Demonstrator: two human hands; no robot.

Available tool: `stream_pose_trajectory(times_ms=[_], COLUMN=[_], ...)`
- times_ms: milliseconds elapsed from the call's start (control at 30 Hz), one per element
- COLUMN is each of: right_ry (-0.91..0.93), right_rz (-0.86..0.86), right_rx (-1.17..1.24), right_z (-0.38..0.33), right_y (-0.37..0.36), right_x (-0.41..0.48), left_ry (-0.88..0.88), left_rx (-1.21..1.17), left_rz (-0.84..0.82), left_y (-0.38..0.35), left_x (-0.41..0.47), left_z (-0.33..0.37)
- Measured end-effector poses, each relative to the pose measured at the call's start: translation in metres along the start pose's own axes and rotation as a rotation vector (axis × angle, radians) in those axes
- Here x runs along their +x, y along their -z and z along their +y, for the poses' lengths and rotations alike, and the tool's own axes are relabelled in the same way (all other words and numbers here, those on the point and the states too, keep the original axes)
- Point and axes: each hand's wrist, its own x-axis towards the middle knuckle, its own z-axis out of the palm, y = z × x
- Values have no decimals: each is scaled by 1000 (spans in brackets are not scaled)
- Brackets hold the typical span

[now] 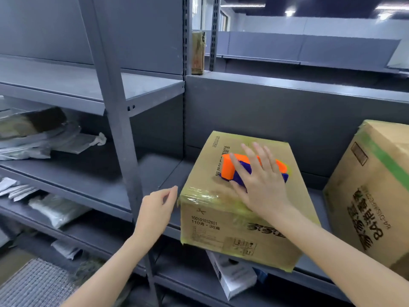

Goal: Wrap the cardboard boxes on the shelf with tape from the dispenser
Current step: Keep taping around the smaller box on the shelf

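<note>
On top of the taped cardboard box (pixel 221 220), frame centre, lies the orange-and-blue tape dispenser (pixel 229 168), long axis roughly 9-to-3 o'clock, orange block end at 9. Right hand (pixel 262 183) spread flat over it, fingers straight toward 11 o'clock; contact unclear. Left hand (pixel 156 208) loosely curled, holding nothing, just beside the box's 9 o'clock corner. Box closed, contents hidden, front overhanging the grey shelf (pixel 106 191). Second box (pixel 371 191) at 3 o'clock.

1. Site: warehouse or stockroom.
2. Grey steel shelving (pixel 88 85) in long bays, with slotted uprights (pixel 213 29).
3. Printed cardboard cartons (pixel 221 231) stand on a shelf; grey poly mailer bags (pixel 55 142) are piled to the left.
4. Strip lights (pixel 289 12) on a dark open ceiling.
</note>
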Motion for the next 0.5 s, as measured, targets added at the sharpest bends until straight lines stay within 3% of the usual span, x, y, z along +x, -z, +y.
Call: stream_pose_trajectory(times_ms=[100, 233, 367, 500], right_ry=[196, 212, 239, 285], right_rz=[-213, -552, -665, -692], right_rx=[225, 471, 508, 462], right_z=[-20, -32, -36, -38], right_y=[4, 0, -7, -8], right_x=[13, 23, 22, 18], left_ry=[-56, -119, -122, -99], left_rx=[147, 169, 165, 17], left_rz=[58, -9, -41, -75], left_y=[-1, -1, -1, -4], left_x=[-1, 5, 6, 5], left_z=[1, 4, 1, -7])
